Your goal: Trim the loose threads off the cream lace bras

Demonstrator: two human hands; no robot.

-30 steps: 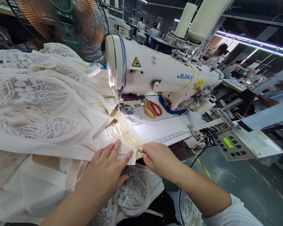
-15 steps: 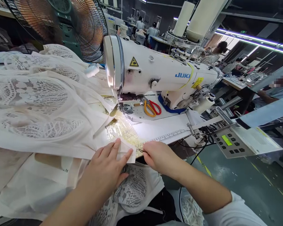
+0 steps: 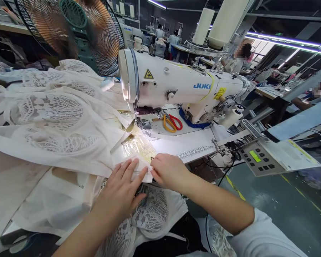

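My left hand [image 3: 121,185] lies with its fingers spread on the white fabric edge [image 3: 143,168] at the front of the machine table. Close to its right, my right hand [image 3: 167,171] is closed at the fabric's corner; what it grips is mostly hidden, with only a small dark tip showing at the fingers. Beyond both hands stands the white sewing machine [image 3: 160,75], its needle area above the free end of a fabric strip. A lace-cupped white garment [image 3: 56,110] spreads across the left side.
Orange and red-handled scissors [image 3: 172,123] lie on the machine bed. A fan [image 3: 80,32] stands behind the garments at the upper left. On the right are a control panel [image 3: 256,157] and metal arms. Another lace piece [image 3: 152,210] hangs below the table edge.
My right hand has moved left, nearer to my left hand and the fabric corner. The left-side garments have shifted slightly right in view as the camera view changed.
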